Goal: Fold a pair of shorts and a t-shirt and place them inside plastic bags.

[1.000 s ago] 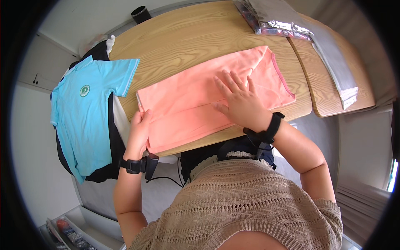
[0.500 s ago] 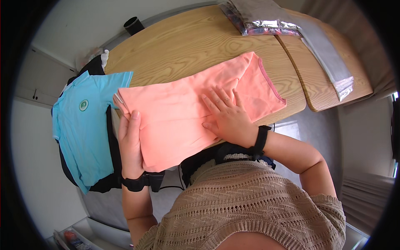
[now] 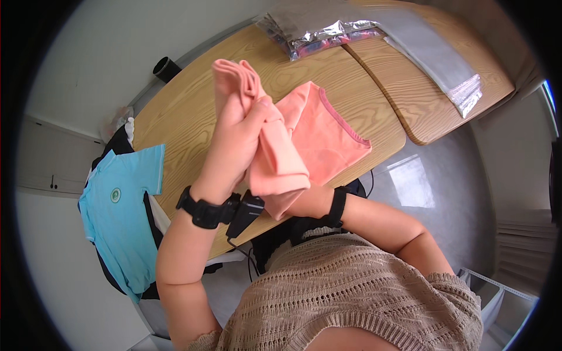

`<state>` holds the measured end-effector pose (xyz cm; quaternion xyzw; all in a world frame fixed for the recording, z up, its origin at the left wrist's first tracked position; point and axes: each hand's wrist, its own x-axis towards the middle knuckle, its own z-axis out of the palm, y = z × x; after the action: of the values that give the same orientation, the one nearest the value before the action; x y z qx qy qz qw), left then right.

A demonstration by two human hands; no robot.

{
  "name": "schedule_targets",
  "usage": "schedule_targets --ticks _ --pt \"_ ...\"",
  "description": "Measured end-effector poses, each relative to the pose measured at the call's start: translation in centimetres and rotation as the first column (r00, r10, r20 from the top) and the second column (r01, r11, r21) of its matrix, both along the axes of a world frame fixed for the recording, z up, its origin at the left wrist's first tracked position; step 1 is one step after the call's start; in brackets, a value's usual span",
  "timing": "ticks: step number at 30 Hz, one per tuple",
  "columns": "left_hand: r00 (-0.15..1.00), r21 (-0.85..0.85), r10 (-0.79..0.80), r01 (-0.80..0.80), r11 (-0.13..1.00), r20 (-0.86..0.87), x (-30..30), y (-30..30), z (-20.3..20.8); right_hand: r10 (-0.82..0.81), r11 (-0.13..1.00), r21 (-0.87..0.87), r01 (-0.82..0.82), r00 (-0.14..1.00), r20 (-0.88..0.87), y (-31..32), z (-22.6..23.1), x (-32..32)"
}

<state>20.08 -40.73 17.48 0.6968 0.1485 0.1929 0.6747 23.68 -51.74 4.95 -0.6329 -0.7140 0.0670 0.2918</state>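
Observation:
A salmon-pink shirt (image 3: 328, 137), partly folded, lies on the wooden table with its darker-edged end flat toward the right. Its other end is lifted in a thick, several-layered fold, and my left hand (image 3: 234, 137) is closed round that fold, thumb on top. The raised layers stand up above the table and lean toward me. Behind and below them is my right hand (image 3: 307, 202), close to the table's near edge; its fingers are hidden by the cloth. Black straps circle both wrists, with a small black device on the left one.
A light-blue polo shirt (image 3: 120, 225) hangs over dark cloth at the table's left end. Clear plastic bags (image 3: 433, 64) and a silvery stack of packed items (image 3: 319, 29) lie at the far right of the wooden table (image 3: 187, 105). A black bin (image 3: 167, 69) stands beyond.
My left hand has lifted the shirt's left end and carried it up and rightward over the rest. My right hand has slid from on top of the cloth to behind the raised fold.

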Motion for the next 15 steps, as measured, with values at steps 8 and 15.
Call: schedule_targets --ticks 8,15 --pt "0.846 0.066 -0.189 0.255 0.965 -0.498 9.2 0.7 -8.0 -0.024 0.99 0.134 0.051 0.98 -0.196 -1.8 -0.9 1.5" --pt "0.726 -0.172 -0.34 0.298 0.939 -0.598 7.2 -1.5 -3.2 0.009 0.963 -0.268 -0.029 0.997 -0.075 -1.2 -2.4 1.5"
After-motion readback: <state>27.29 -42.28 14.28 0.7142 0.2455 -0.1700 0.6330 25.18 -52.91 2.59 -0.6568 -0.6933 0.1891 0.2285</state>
